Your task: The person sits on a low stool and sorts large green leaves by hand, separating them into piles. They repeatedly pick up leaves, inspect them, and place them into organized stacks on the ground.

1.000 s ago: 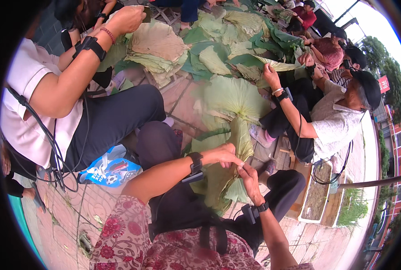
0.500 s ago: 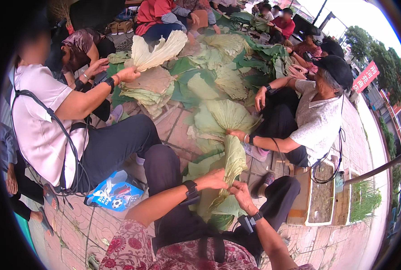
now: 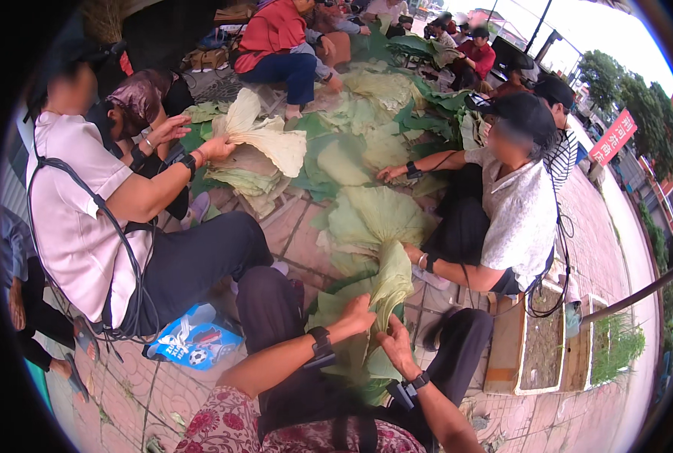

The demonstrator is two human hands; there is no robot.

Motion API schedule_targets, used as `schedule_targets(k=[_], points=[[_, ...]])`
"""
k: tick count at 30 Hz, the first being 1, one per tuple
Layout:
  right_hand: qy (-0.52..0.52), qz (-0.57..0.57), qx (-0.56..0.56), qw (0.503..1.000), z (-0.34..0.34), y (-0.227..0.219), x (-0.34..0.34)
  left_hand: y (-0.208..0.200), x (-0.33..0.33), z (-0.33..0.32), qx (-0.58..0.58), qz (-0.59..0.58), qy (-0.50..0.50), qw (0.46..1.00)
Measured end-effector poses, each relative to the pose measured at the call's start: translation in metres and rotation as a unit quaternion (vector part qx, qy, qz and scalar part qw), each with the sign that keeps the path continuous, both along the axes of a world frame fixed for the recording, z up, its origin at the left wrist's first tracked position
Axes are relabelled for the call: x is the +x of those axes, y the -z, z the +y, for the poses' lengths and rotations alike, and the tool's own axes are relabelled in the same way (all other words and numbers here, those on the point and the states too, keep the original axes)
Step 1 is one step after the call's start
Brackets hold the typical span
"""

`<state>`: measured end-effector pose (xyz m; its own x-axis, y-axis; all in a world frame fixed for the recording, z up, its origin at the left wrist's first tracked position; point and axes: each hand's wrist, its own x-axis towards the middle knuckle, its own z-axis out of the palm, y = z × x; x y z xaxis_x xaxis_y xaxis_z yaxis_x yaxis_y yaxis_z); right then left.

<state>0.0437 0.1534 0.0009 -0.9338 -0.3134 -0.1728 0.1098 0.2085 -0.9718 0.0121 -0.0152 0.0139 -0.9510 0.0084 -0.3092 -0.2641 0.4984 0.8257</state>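
Note:
Between my knees I hold a large, pale green lotus leaf [image 3: 392,281], folded lengthwise and standing up from my fingers. My left hand [image 3: 356,317] is closed on its left edge. Lower down, my right hand [image 3: 398,346] pinches the gathered part, its fingertips partly hidden by the folds. Broader leaves lie beneath and in front of my hands, and the top of my leaf overlaps a spread, ribbed lotus leaf [image 3: 378,214]. Close to that overlap is the hand [image 3: 414,257] of the co-worker on my right.
A co-worker [image 3: 87,204] at left holds a dry, cream leaf [image 3: 264,140]. Leaf piles [image 3: 351,143] stretch away over the paving, with more seated people around them. A blue bag [image 3: 193,338] lies by my left leg; planter boxes [image 3: 540,340] stand at right.
My hands have shifted slightly left, and the right one has lowered a little. The right co-worker's far arm has reached out over the pile. The left co-worker's cream leaf has swung downward.

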Motion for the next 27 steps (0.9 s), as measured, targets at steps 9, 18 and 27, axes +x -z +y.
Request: schedule_targets(k=[9, 18, 27], points=[[-0.014, 0.047, -0.004, 0.999, 0.014, -0.052, -0.07, -0.02, 0.011, -0.035, 0.348, -0.069, -0.168, 0.92], [-0.087, 0.084, -0.083, 0.989, -0.034, -0.101, -0.234, -0.022, 0.018, -0.03, 0.426, -0.087, -0.233, 0.87], [0.238, -0.088, -0.135, 0.958, -0.067, 0.009, -0.353, -0.031, 0.007, -0.034, 0.48, -0.09, -0.261, 0.832]])
